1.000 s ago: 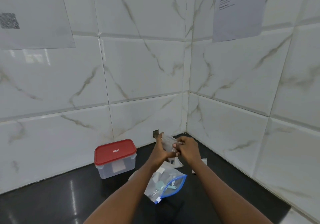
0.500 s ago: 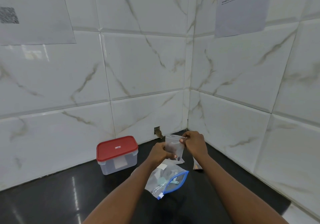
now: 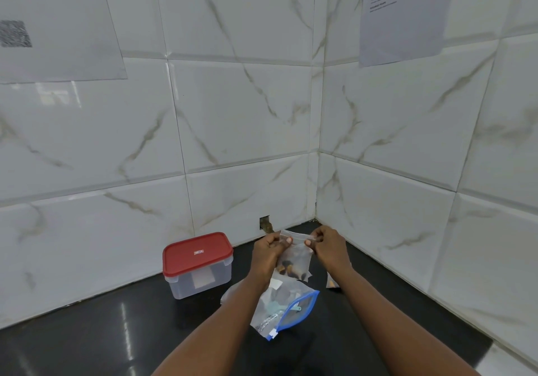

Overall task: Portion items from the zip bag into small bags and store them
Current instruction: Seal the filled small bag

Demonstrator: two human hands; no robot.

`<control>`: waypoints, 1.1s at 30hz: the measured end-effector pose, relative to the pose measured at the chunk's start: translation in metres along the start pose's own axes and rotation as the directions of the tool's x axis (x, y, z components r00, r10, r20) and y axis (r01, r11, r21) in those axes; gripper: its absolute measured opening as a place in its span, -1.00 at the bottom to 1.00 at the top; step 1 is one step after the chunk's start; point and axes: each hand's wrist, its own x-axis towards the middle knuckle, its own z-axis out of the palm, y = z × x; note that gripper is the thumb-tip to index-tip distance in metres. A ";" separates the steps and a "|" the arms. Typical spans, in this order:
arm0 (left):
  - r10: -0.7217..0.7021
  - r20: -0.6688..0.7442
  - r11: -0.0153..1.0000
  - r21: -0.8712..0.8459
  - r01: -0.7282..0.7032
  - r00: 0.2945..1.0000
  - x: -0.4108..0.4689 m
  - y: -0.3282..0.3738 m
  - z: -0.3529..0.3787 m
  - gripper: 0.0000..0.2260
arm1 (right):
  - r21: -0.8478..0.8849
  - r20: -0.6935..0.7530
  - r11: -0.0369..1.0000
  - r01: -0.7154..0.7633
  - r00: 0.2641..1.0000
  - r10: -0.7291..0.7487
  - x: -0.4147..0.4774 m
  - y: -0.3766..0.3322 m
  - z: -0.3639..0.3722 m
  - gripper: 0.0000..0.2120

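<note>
Head view: left hand [image 3: 269, 252] and right hand [image 3: 327, 246] pinch the small bag [image 3: 294, 259] top; an unsealed gap might spill pieces onto the zip bag [image 3: 283, 307] below.

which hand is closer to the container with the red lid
Left. The left hand pinches the small bag just right of the red-lidded container; the right hand holds the bag's far corner, farther right.

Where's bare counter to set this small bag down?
Bare counter lies left of the zip bag, in front of the red-lidded container. It is crowded under the hands: the zip bag there, another packet beside the right wall.
</note>
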 end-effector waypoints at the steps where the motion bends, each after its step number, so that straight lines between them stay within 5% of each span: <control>1: -0.002 -0.003 1.000 0.000 0.002 1.000 0.000 0.000 0.000 -0.85 | -0.007 0.000 1.000 0.004 1.000 -0.004 0.000 0.000 0.000 -0.88; 14: 0.033 -0.050 0.998 0.053 -0.030 0.998 -0.005 -0.002 0.012 -0.95 | -0.159 0.022 0.987 0.015 1.000 -0.012 -0.008 0.005 0.002 -0.85; 21: 0.044 0.004 0.998 -0.040 -0.044 0.999 -0.012 -0.001 0.014 -0.90 | -0.001 0.073 0.998 0.058 0.996 -0.058 -0.011 0.005 -0.004 -0.89; 27: 0.086 0.040 0.992 0.085 -0.089 0.995 -0.013 0.001 0.020 -0.95 | 0.050 0.111 0.998 0.032 0.993 -0.038 -0.013 0.008 -0.009 -0.87; 33: 0.136 0.037 0.920 0.367 -0.140 0.990 -0.014 0.004 0.040 -0.84 | -0.095 -0.005 0.995 0.037 0.999 -0.038 -0.017 0.005 -0.006 -0.85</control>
